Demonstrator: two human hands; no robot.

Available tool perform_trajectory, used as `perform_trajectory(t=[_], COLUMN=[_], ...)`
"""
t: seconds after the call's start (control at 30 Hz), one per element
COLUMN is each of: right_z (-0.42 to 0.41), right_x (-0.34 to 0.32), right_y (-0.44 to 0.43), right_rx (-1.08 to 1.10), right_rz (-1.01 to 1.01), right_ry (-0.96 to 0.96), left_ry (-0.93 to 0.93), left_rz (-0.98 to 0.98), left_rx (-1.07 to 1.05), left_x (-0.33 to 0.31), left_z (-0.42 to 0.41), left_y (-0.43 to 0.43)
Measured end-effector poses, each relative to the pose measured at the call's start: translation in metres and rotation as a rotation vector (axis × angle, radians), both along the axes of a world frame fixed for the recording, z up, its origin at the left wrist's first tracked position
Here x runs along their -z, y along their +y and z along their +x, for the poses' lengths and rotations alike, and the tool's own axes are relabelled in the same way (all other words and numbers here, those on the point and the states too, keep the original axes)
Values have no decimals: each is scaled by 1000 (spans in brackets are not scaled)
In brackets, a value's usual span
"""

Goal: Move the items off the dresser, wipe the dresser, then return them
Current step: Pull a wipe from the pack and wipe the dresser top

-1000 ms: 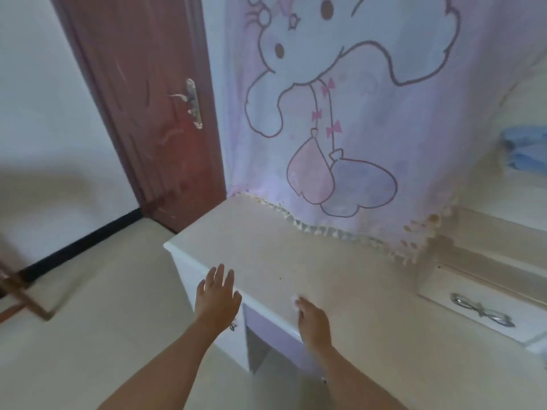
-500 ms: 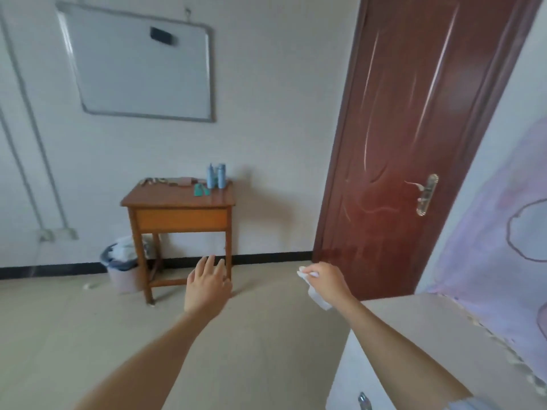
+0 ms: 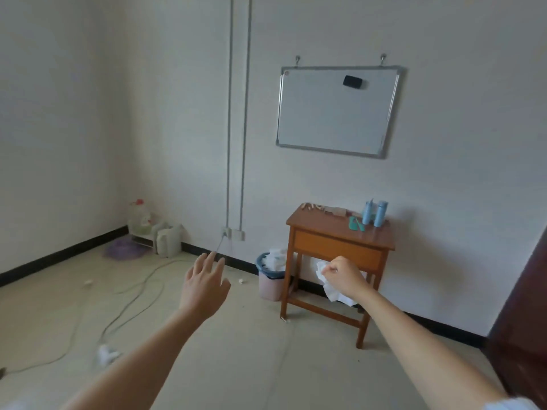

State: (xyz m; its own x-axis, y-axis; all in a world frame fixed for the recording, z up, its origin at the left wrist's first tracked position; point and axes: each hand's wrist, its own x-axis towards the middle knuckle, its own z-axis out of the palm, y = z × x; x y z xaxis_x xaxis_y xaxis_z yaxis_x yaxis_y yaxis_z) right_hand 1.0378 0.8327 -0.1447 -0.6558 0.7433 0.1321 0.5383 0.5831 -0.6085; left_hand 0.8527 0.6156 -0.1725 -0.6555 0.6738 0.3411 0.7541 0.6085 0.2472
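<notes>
White walls (image 3: 444, 202), whiteboard (image 3: 337, 110), wooden table (image 3: 325, 227), pale floor (image 3: 251, 350), possibly a dark door (image 3: 521, 321)

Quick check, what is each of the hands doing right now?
Left hand: open, fingers spread, holding nothing.
Right hand: closed around a crumpled white tissue.

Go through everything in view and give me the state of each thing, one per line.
left hand: open, fingers spread, holding nothing
white tissue: crumpled, hanging down
right hand: grips the white tissue
waste bin: upright, stuffed with white paper
wooden table: upright, drawer closed
blue bottles: standing upright
whiteboard: hanging on the wall, blank
</notes>
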Motion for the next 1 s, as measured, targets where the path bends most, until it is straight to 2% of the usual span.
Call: perform_trajectory(t=[0.17, 0.5, 0.67, 1.0], right_z=[-52, -102, -141, -261], right_x=[18, 39, 45, 59], right_y=[10, 122, 184, 243], right_rx=[-185, -313, -364, -479], right_rz=[76, 133, 147, 175], right_ry=[-113, -213, -240, -312], left_ry=[10, -9, -27, -40], left_rz=[-30, -114, -95, -74], left_rx=[-49, -42, -68, -156], left_x=[11, 29, 32, 54], left_z=[-29, -63, -90, -187], left_y=[9, 128, 191, 240])
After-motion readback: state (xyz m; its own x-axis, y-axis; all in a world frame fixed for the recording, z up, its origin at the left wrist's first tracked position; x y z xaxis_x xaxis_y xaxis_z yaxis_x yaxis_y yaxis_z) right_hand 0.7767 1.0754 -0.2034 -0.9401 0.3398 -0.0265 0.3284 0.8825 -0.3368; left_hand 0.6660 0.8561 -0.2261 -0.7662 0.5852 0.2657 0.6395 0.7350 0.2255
